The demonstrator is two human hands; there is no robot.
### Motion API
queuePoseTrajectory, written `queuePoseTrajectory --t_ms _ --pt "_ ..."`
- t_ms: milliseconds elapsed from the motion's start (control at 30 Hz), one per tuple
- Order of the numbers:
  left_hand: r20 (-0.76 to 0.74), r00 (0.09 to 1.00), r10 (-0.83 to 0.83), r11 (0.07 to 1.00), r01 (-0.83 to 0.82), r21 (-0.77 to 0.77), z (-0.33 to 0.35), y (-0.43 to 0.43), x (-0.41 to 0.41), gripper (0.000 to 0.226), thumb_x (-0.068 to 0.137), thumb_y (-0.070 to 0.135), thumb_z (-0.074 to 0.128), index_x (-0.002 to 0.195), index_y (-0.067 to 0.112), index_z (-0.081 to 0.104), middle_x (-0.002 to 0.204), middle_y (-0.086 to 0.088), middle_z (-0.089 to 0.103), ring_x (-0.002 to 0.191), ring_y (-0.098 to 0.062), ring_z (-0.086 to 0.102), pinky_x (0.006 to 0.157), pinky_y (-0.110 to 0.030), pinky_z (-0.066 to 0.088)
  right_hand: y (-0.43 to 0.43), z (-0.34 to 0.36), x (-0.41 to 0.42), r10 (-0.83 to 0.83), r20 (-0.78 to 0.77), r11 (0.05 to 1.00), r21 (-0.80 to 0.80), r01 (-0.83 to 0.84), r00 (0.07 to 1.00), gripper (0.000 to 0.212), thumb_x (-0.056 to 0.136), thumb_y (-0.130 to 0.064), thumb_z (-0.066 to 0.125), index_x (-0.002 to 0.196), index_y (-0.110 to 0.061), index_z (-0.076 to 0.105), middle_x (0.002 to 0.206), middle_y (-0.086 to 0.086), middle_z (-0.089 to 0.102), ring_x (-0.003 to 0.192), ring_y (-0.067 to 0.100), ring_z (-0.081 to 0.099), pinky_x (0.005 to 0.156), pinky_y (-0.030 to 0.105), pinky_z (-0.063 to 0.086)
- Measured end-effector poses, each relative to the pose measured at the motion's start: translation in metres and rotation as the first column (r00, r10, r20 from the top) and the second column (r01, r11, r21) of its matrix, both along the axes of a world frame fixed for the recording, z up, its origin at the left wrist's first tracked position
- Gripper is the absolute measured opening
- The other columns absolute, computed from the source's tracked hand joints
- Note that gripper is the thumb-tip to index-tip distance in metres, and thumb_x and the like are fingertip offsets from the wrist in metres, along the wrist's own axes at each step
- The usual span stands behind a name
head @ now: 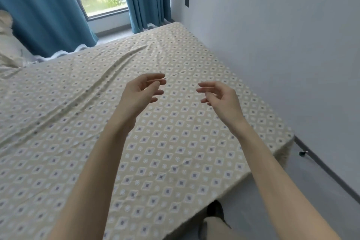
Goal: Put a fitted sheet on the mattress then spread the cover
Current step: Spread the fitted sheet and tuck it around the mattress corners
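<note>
Bed [281, 155]: sheet [175, 152] ridged diagonally; left grip [140, 93], right grip [220, 99] loosely spread, empty; risks trapping ridge [109, 82] beneath cover.

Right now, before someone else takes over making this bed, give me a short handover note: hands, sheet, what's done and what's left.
Left hand and right hand: both hover above the bed, fingers loosely curled, holding nothing.
Sheet: the patterned one lies over the whole top and wraps down over the near right corner. The other corners can't be checked from here.
Done: the sheet looks to be on.
Left: smooth the long crease running diagonally across the left half, then spread the cover. The cream bedding heaped at the far left may be the cover; I can't tell.
</note>
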State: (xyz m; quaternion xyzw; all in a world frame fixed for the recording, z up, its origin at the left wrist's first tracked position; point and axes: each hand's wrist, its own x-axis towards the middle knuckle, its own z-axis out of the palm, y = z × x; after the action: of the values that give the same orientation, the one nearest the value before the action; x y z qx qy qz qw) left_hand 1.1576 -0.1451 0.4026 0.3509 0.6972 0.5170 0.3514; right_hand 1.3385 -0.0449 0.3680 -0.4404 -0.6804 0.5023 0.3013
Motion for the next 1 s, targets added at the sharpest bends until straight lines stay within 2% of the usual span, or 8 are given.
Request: queuePoseTrajectory --t_ms 133,233,367,600,700,867,1000 --pt "0.012 1.0 0.018 1.0 -0.018 0.011 0.01 0.065 0.038 0.025 0.097 0.015 0.048 0.112 0.028 0.064 0.108 0.01 0.07 0.096 -0.009 0.067 0.089 -0.031 0.052 0.068 0.013 0.042 0.034 0.026 0.999 0.015 -0.034 0.999 0.031 0.094 -0.006 0.047 0.106 -0.028 0.066 0.097 -0.015 0.071 0.078 0.008 0.068 0.075 0.021 0.052" --pt "0.003 1.0 -0.007 1.0 0.007 0.021 0.017 0.102 0.061 0.025 0.097 0.015 0.048 0.113 0.026 0.064 0.107 0.01 0.07 0.095 -0.009 0.068 0.089 -0.03 0.053 0.102 0.018 0.067 0.001 0.011 1.0 0.023 -0.001 1.0 0.03 0.095 -0.007 0.047 0.108 -0.026 0.066 0.097 -0.015 0.071 0.077 0.006 0.067 0.073 0.019 0.051" --pt "-0.003 0.996 -0.089 0.996 0.089 0.028 0.02 0.145 0.086 0.025 0.097 0.015 0.048 0.113 0.026 0.064 0.107 0.01 0.07 0.095 -0.009 0.067 0.089 -0.03 0.053 0.129 0.018 0.094 -0.071 0.002 0.997 0.011 0.071 0.997 0.03 0.095 -0.007 0.047 0.107 -0.026 0.065 0.098 -0.014 0.071 0.075 0.005 0.067 0.071 0.021 0.052" --pt "-0.035 0.971 -0.238 0.97 0.239 0.038 0.019 0.208 0.133 0.026 0.097 0.015 0.047 0.113 0.026 0.064 0.106 0.011 0.069 0.094 -0.008 0.067 0.087 -0.028 0.054 0.166 0.013 0.139 -0.177 -0.024 0.984 0.021 0.178 0.984 0.031 0.093 -0.004 0.047 0.104 -0.026 0.065 0.098 -0.012 0.071 0.075 0.005 0.066 0.069 0.016 0.049" --pt "-0.022 0.955 -0.297 0.955 0.297 0.024 0.022 0.236 0.162 0.026 0.097 0.015 0.047 0.116 0.024 0.063 0.107 0.01 0.069 0.095 -0.009 0.067 0.088 -0.028 0.054 0.182 0.02 0.174 -0.248 -0.038 0.968 0.02 0.248 0.968 0.031 0.094 -0.003 0.048 0.101 -0.029 0.064 0.097 -0.012 0.071 0.075 0.006 0.067 0.07 0.018 0.052" --pt "-0.027 0.929 -0.37 0.928 0.37 0.026 0.027 0.286 0.223 0.026 0.098 0.015 0.048 0.116 0.024 0.063 0.106 0.012 0.069 0.095 -0.01 0.067 0.09 -0.029 0.054 0.22 0.022 0.25 -0.34 -0.041 0.94 0.024 0.341 0.939 0.029 0.094 -0.003 0.047 0.105 -0.024 0.065 0.098 -0.012 0.071 0.073 0.004 0.066 0.068 0.013 0.048" --pt "-0.028 0.925 -0.378 0.925 0.379 0.027 0.019 0.327 0.277 0.025 0.097 0.015 0.048 0.115 0.024 0.063 0.107 0.01 0.069 0.095 -0.011 0.067 0.091 -0.031 0.053 0.259 0.015 0.31 -0.344 -0.015 0.938 0.032 0.344 0.939 0.03 0.095 -0.004 0.048 0.105 -0.027 0.064 0.101 -0.013 0.07 0.077 0.007 0.067 0.067 0.012 0.048"
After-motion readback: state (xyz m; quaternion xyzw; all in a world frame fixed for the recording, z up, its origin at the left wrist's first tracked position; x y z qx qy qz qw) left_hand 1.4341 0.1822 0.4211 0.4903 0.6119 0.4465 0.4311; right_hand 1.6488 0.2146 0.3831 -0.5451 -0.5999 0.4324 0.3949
